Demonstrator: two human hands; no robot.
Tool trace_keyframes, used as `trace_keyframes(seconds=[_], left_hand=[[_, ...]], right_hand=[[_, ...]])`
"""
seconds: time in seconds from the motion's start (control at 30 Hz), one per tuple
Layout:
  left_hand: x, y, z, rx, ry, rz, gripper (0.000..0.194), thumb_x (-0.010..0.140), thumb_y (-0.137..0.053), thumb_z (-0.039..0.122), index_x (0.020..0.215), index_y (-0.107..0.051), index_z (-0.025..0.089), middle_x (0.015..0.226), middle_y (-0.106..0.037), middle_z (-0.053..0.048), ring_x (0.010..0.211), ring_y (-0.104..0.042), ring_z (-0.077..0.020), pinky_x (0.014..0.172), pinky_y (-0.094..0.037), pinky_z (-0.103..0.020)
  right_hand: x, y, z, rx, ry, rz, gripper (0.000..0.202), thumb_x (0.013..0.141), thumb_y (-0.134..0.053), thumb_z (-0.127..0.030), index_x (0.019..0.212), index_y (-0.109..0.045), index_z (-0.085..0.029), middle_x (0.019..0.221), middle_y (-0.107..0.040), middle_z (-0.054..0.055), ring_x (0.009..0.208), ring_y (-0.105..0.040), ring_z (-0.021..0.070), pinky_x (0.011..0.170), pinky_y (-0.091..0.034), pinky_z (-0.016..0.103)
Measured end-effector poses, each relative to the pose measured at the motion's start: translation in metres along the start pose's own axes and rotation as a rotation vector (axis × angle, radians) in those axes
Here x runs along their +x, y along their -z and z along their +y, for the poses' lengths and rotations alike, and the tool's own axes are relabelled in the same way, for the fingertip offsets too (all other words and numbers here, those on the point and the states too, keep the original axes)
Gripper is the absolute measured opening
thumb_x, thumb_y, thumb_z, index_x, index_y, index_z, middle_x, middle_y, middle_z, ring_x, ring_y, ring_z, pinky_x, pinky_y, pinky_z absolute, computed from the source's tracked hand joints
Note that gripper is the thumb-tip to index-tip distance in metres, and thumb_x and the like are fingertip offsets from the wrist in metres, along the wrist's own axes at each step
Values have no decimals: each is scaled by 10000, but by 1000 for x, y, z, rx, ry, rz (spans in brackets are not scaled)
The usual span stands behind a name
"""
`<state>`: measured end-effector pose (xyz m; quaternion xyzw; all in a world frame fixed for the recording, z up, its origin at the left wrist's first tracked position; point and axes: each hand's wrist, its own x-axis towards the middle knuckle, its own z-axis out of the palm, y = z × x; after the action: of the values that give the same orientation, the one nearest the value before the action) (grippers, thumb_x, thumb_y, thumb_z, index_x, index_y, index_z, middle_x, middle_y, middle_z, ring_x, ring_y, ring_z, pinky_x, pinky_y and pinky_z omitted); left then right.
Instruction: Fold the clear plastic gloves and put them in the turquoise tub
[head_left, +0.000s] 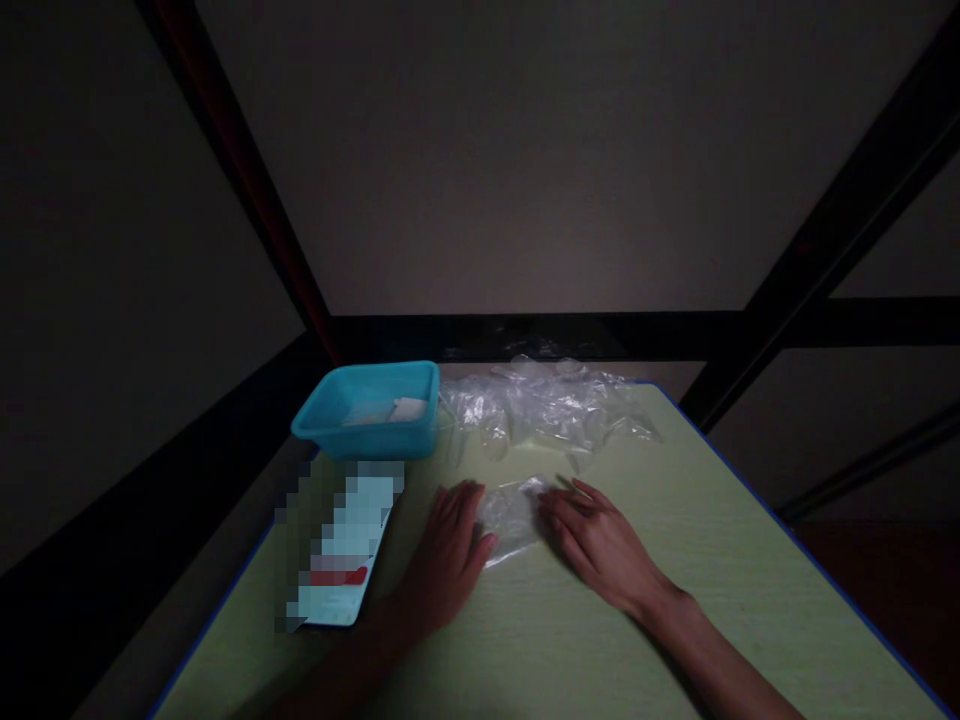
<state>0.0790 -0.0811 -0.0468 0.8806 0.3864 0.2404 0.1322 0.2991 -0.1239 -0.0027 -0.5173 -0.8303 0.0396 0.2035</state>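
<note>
A small clear plastic bag [511, 520] lies flat on the table between my two hands. My left hand [450, 550] rests at the bag's left edge, palm down, with its thumb apart from the fingers. At the bag's right edge is my right hand [592, 540], its fingers bent and touching the plastic, the index finger stretched out above. The right fingertips are partly in shadow, so whether they pinch the bag is hard to tell. Behind the hands lies a pile of crumpled clear plastic bags [551, 405].
A blue plastic basket [382, 440] with a white item and something clear inside stands at the back left. In front of it lies a phone [349, 550] with a lit, partly pixelated screen. The pale green table [712, 590] has a blue edge; a wall rises behind.
</note>
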Motion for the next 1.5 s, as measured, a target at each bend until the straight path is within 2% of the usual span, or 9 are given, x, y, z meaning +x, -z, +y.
trace_keyframes(seconds=[0.2,0.37,0.5,0.63,0.87,0.97,1.07,1.27,1.5], left_hand=[[0,2,3,-27,2,55,416,875,-412,228,1279,-387,133,1253,-533,-174,1213,-453,-290,1038,-273,-573],[-1,3,4,-24,-21,156,368,870,-417,202,1235,-414,162,1139,-601,-125,1119,-526,-263,1034,-301,-541],[-3,5,2,-13,0,273,307,889,-387,198,1193,-430,190,1123,-595,-101,1106,-524,-240,1021,-343,-492],[-5,7,0,-26,44,306,292,900,-363,200,1183,-432,202,1128,-576,-93,1131,-498,-239,1022,-343,-479],[-7,8,-1,-30,-11,318,265,903,-357,188,1146,-463,198,1111,-581,-89,1146,-484,-237,993,-388,-446],[-6,9,-1,-12,-74,264,261,904,-358,182,1133,-483,195,1106,-594,-94,1136,-499,-229,979,-409,-427],[-1,11,2,-14,-175,128,298,904,-366,180,1180,-479,167,1171,-584,-113,1150,-500,-226,1032,-346,-456],[9,14,10,48,-258,-173,499,895,-427,219,1375,-303,166,1421,-379,-118,1336,-281,-239,1090,-213,-506],[10,11,10,144,-258,-247,584,872,-491,299,1396,-271,165,1450,-319,-113,1354,-234,-252,1093,-188,-507]], right_hand=[[2,-5,3,9,-69,27,320,910,-326,-172,1042,-614,-127,978,-678,107,933,-611,215,959,-409,436],[1,-10,-6,-17,-66,10,315,926,-357,-215,1076,-613,-109,1103,-640,129,1024,-566,234,944,-423,421],[-2,-19,-25,-65,-98,-43,401,912,-434,-340,1248,-526,-143,1304,-511,156,1195,-461,286,1008,-341,506],[-3,-20,-34,-59,-73,-205,548,873,-435,-503,1321,-458,-187,1400,-363,199,1294,-325,349,1019,-240,606],[-2,3,-12,187,124,-375,510,869,-437,-525,1289,-492,-240,1433,-339,121,1344,-243,268,1083,-98,544],[-1,9,-4,233,207,-393,514,878,-445,-497,1318,-451,-230,1441,-327,97,1350,-232,241,1092,-65,535],[0,12,0,232,177,-311,593,896,-407,-488,1390,-320,-172,1445,-304,119,1347,-247,209,1107,-77,503],[-5,1,0,89,80,-353,734,873,-370,-562,1420,-215,-97,1462,-184,196,1367,-142,271,1089,-97,552],[-10,-10,3,34,100,-356,762,851,-369,-599,1429,-188,-136,1475,-120,193,1368,-83,311,1055,-128,603]])
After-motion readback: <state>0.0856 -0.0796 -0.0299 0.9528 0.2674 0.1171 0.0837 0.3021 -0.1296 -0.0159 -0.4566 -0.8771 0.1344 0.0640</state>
